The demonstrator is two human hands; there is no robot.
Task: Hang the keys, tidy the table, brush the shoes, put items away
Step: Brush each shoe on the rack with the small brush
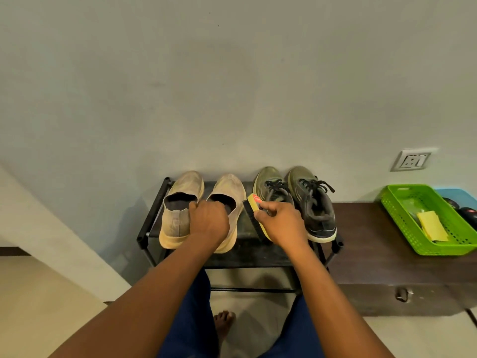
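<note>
Two beige slip-on shoes (180, 202) and two olive lace-up sneakers (312, 202) stand side by side on a black shoe rack (152, 215) against the wall. My left hand (209, 220) grips the heel of the right beige shoe (229, 187), fingers curled into its opening and thumb touching the left beige shoe. My right hand (281, 223) holds a yellow shoe brush (254, 205) with dark bristles facing left, in the gap between the beige pair and the sneakers.
A dark wooden cabinet (374, 254) adjoins the rack on the right. On it sits a green basket (397, 215) holding a yellow cloth (431, 226), with a blue tray (456, 197) behind it. A wall socket (414, 160) is above. My bare foot (224, 321) is on the floor.
</note>
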